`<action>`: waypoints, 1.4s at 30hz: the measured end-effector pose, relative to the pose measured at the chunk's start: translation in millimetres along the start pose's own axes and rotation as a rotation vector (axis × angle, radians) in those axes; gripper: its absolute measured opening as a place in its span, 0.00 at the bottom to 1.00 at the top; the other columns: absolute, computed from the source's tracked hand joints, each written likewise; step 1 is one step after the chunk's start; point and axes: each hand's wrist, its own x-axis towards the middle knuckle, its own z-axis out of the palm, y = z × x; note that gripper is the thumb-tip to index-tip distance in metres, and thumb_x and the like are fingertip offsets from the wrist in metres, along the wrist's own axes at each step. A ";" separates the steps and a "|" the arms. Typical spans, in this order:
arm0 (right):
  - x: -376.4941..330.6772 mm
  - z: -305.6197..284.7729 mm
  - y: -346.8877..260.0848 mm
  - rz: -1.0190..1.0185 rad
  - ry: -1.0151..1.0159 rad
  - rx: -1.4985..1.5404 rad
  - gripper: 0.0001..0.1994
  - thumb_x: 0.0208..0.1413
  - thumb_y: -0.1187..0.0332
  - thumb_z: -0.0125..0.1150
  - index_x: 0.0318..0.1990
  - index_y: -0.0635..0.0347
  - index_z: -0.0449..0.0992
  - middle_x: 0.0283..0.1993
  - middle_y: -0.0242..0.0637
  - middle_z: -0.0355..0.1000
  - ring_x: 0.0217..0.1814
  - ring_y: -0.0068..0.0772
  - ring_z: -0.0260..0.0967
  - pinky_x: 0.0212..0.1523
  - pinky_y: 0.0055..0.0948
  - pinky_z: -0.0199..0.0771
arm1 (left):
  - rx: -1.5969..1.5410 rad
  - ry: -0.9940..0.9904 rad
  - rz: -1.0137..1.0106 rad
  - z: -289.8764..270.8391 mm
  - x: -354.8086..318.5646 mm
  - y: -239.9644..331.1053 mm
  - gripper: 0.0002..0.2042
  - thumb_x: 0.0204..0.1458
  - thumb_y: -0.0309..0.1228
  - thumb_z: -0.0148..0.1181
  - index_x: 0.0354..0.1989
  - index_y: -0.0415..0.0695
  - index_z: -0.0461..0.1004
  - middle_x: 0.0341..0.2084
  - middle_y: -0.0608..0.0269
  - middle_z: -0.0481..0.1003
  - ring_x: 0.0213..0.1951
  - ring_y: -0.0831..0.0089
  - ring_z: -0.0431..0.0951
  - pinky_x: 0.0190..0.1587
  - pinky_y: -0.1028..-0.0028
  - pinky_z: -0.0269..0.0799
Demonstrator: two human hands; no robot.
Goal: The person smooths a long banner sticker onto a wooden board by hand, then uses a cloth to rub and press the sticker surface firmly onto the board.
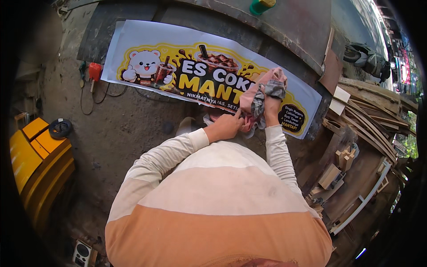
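- Cloth (260, 95): a crumpled rag, pink with grey checked patches, bunched up and held between both hands above the printed banner.
- Right hand (270, 109): closed around the cloth from below, fingers curled into the grey part; the rag bulges out above and to the left of this hand.
- Left hand (229, 126): just left of and below the right hand, fingers drawn together and pinching the lower pink edge of the cloth; its fingertips touch the fabric.
- Sleeves (169, 155): cream long sleeves run back from both hands to a cream and orange striped top in the near field.
- Banner (178, 66): a long white and yellow printed sheet with a cartoon bear and an iced drink, lying flat beyond the hands; the cloth and right hand cover part of its right half.
- Floor (129, 124): rough grey ground under and left of the hands.
- Red tool with cord (94, 71): far left of the hands, at the banner's left end.
- Yellow box (38, 160): well to the left, with a black coil (60, 128) on it.
- Wooden offcuts (360, 120): stacked strips and blocks to the right of the right hand.
- Green and yellow object (261, 5): far beyond the hands, at the top edge.
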 end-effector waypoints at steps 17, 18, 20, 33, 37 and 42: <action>6.6 0.9 -5.3 -0.010 0.005 0.315 0.37 0.50 0.69 0.77 0.68 0.63 0.67 0.66 0.45 0.69 0.66 0.44 0.67 0.67 0.34 0.65 | 0.034 0.020 -0.037 7.1 -9.6 10.7 0.17 0.55 0.35 0.61 0.44 0.32 0.71 0.58 0.26 0.70 0.25 0.50 0.83 0.25 0.59 0.79; 14.3 17.6 0.2 0.059 -0.039 0.381 0.34 0.50 0.68 0.77 0.65 0.63 0.69 0.63 0.45 0.71 0.64 0.44 0.68 0.66 0.35 0.66 | 0.040 -0.001 -0.030 2.7 -8.3 11.4 0.16 0.55 0.34 0.61 0.44 0.33 0.71 0.58 0.26 0.70 0.25 0.51 0.83 0.26 0.59 0.79; 32.6 56.9 11.9 0.192 -0.130 0.516 0.29 0.50 0.68 0.77 0.59 0.64 0.73 0.57 0.45 0.75 0.58 0.45 0.71 0.62 0.36 0.68 | 0.037 0.043 -0.066 3.7 -3.0 16.0 0.15 0.54 0.33 0.60 0.42 0.33 0.71 0.59 0.26 0.69 0.24 0.51 0.83 0.25 0.60 0.79; 53.0 67.8 4.5 0.202 -0.241 0.517 0.22 0.53 0.67 0.73 0.55 0.63 0.77 0.53 0.43 0.78 0.55 0.37 0.74 0.59 0.32 0.71 | 0.091 0.161 -0.052 8.5 0.5 24.2 0.16 0.55 0.33 0.60 0.42 0.31 0.72 0.51 0.28 0.74 0.22 0.52 0.82 0.22 0.60 0.78; 40.7 54.4 21.1 0.120 -0.258 0.608 0.24 0.51 0.69 0.77 0.54 0.63 0.76 0.48 0.32 0.77 0.48 0.28 0.71 0.52 0.31 0.73 | -0.086 0.124 -0.064 -0.3 1.4 28.9 0.16 0.55 0.35 0.63 0.43 0.34 0.72 0.42 0.40 0.78 0.25 0.47 0.81 0.26 0.56 0.76; -36.6 -39.3 47.9 0.090 -0.201 0.416 0.25 0.51 0.72 0.76 0.57 0.60 0.76 0.53 0.36 0.76 0.54 0.33 0.72 0.57 0.34 0.72 | -0.363 -0.100 -0.034 -5.4 -7.4 53.2 0.14 0.55 0.38 0.65 0.40 0.41 0.73 0.28 0.47 0.78 0.30 0.44 0.79 0.33 0.50 0.73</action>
